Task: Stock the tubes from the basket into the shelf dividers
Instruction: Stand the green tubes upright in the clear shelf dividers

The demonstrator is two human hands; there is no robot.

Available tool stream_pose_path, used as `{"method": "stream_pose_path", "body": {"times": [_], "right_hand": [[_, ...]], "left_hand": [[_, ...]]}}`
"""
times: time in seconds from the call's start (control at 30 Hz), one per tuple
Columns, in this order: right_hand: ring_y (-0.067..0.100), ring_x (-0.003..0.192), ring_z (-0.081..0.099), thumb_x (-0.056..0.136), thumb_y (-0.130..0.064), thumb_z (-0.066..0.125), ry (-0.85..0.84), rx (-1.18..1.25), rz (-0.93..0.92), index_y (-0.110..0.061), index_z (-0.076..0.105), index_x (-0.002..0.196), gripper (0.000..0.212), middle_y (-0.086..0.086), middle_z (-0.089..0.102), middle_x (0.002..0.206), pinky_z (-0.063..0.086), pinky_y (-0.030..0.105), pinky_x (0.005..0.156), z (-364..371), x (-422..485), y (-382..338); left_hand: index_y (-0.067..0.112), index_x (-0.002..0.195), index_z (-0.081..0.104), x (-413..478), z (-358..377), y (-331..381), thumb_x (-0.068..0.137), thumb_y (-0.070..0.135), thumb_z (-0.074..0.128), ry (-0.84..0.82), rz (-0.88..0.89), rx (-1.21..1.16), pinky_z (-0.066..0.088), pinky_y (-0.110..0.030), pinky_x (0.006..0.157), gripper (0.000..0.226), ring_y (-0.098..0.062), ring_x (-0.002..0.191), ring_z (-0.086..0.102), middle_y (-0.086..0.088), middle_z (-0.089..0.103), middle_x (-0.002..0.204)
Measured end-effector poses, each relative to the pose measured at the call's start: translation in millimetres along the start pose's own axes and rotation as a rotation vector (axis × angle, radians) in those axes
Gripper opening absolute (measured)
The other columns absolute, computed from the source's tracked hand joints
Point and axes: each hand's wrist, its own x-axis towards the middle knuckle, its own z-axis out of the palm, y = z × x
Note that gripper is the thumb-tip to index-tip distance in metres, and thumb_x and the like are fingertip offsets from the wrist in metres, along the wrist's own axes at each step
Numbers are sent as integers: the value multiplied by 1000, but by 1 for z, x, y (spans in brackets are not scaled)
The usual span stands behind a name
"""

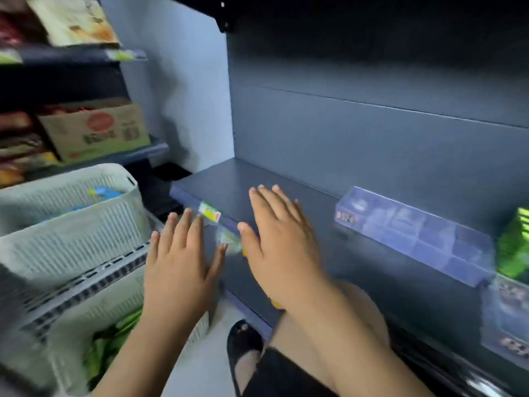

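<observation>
My left hand (180, 262) is spread flat with straight fingers, hovering over the gap between the baskets and the dark shelf (229, 181); it holds nothing. My right hand (282, 239) is also flat and spread, over the shelf's front left part, holding nothing. A clear plastic divider tray (415, 233) lies on the shelf to the right of my right hand. The upper pale basket (65, 202) holds blue packs (104, 191). The lower pale basket (71, 325) holds green packs (111, 342). Whether these are tubes is too blurred to tell.
A yellow and green price tag (210, 213) sits on the shelf's front edge between my hands. Green packs (518, 242) stand on the shelf at far right. A cardboard box (97, 130) and snack bags fill the left shelves. My knee and black sandal (243, 348) are below.
</observation>
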Motion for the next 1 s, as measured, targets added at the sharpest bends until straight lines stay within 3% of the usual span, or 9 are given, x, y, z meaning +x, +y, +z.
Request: {"method": "stream_pose_path", "body": {"times": [0.17, 0.3, 0.37, 0.53, 0.63, 0.77, 0.87, 1.0], "right_hand": [[27, 148, 32, 101, -42, 37, -213, 97, -193, -13, 41, 151, 57, 5, 42, 156, 27, 45, 121, 95, 16, -93], [29, 140, 41, 100, -34, 48, -402, 161, -205, -12, 51, 142, 47, 7, 52, 147, 35, 44, 115, 170, 0, -110], [28, 134, 46, 101, -34, 48, -542, 151, -172, -14, 54, 137, 42, 5, 54, 142, 39, 44, 110, 204, -8, -102], [30, 102, 59, 99, -36, 45, -705, 148, 10, -16, 58, 108, 25, 6, 63, 113, 50, 39, 78, 272, -6, -80], [31, 94, 60, 99, -36, 44, -778, 121, 97, -16, 58, 103, 24, 7, 63, 105, 54, 41, 78, 306, 4, -78], [32, 99, 61, 100, -29, 46, -851, 148, 205, -14, 62, 119, 29, 9, 64, 112, 52, 39, 83, 361, 21, -80], [28, 85, 55, 98, -26, 49, -901, 148, 280, -15, 63, 113, 24, 8, 65, 106, 46, 34, 73, 405, 28, -78], [29, 84, 53, 98, -24, 50, -1049, 123, 301, -12, 64, 108, 21, 12, 64, 103, 42, 31, 69, 465, 22, -80]], "left_hand": [[9, 150, 44, -44, -8, -114, 96, 62, 34, -27, -276, 113, 26, -52, 121, 77, -34, 151, 30, -13, 41, 160], [7, 148, 46, -78, 11, -170, 97, 58, 38, -85, -424, 112, 30, -51, 121, 72, -34, 151, 30, -13, 43, 158], [9, 150, 43, -94, 31, -188, 101, 55, 43, -148, -477, 107, 27, -51, 123, 67, -33, 153, 26, -12, 40, 160], [11, 149, 44, -109, 95, -208, 100, 52, 48, -282, -592, -18, 24, -48, 125, 64, -30, 154, 23, -8, 39, 161], [13, 147, 45, -111, 135, -222, 100, 52, 47, -368, -654, -87, 27, -48, 124, 62, -29, 153, 26, -6, 40, 160], [15, 143, 48, -108, 179, -248, 99, 52, 49, -473, -739, -134, 34, -50, 119, 58, -30, 149, 33, -7, 47, 154], [16, 144, 48, -100, 204, -273, 99, 43, 55, -517, -841, -178, 37, -47, 116, 53, -29, 143, 40, -8, 50, 149], [14, 132, 56, -97, 237, -305, 93, 37, 58, -586, -1104, -291, 53, -44, 95, 46, -33, 113, 61, -12, 63, 126]]}}
